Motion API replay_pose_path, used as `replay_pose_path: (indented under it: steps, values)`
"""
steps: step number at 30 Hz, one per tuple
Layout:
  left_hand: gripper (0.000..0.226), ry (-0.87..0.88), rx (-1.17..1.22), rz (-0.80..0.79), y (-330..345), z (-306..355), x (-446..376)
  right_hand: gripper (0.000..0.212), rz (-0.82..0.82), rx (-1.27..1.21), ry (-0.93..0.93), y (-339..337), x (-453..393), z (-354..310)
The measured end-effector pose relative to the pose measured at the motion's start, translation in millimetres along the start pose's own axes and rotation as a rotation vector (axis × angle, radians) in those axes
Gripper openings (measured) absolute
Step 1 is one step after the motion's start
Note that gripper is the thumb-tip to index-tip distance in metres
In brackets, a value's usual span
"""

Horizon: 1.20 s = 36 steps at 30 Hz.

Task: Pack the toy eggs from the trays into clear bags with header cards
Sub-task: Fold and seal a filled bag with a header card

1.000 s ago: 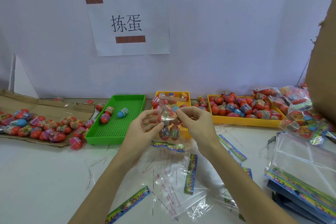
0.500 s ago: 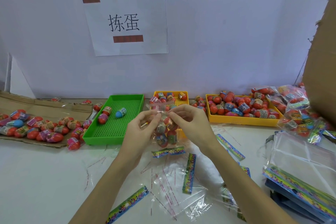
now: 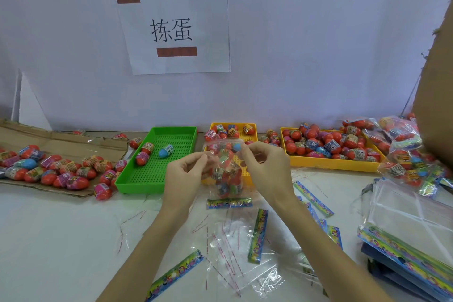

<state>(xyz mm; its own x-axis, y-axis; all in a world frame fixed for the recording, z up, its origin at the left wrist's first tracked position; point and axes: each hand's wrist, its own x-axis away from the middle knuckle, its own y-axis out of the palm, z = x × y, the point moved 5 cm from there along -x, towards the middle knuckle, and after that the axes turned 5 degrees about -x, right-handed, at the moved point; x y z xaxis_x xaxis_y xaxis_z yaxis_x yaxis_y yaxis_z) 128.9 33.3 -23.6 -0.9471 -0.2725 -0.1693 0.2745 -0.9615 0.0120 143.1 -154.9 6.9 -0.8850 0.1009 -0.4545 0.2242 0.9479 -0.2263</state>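
Observation:
A clear bag (image 3: 226, 174) filled with several red and blue toy eggs hangs between my hands above the table, its colourful header card (image 3: 229, 203) at the bottom. My left hand (image 3: 186, 174) pinches the bag's top edge on the left. My right hand (image 3: 266, 167) pinches the top edge on the right. A green tray (image 3: 181, 133) behind my left hand holds three eggs. A small yellow tray (image 3: 253, 127) with a few eggs stands behind the bag. A larger yellow tray (image 3: 331, 163) at the right is heaped with eggs.
Many eggs (image 3: 51, 169) lie on flattened cardboard (image 3: 73, 143) at the left. Filled bags (image 3: 402, 144) pile up at the far right. A stack of empty bags (image 3: 411, 233) sits at the right front. Loose bags (image 3: 245, 252), header cards and peeled strips litter the table.
The two hands have drawn slightly apart along the bag's top edge, and the flap now stands up between them. The bag has stayed in the same place above the table.

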Motion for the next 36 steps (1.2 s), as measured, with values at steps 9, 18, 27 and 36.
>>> replay_pose_path:
  steps: [9,18,27,36]
  values:
    - [0.027,-0.129,0.115,-0.044,-0.5,-1.3,1.8,0.024,0.02,0.127,-0.063,2.3,4.1,-2.6]
    - [0.027,0.033,0.003,-0.163,8.9,5.3,6.2,0.011,0.048,0.399,-0.493,11.5,16.6,-32.3]
    - [0.029,0.08,0.061,-0.237,15.5,8.9,9.2,0.013,-0.087,0.324,-0.564,21.9,22.4,-32.0]
    - [0.034,0.238,-0.128,-0.285,10.9,12.9,8.6,0.007,-0.142,0.264,-0.464,19.7,17.5,-31.4]
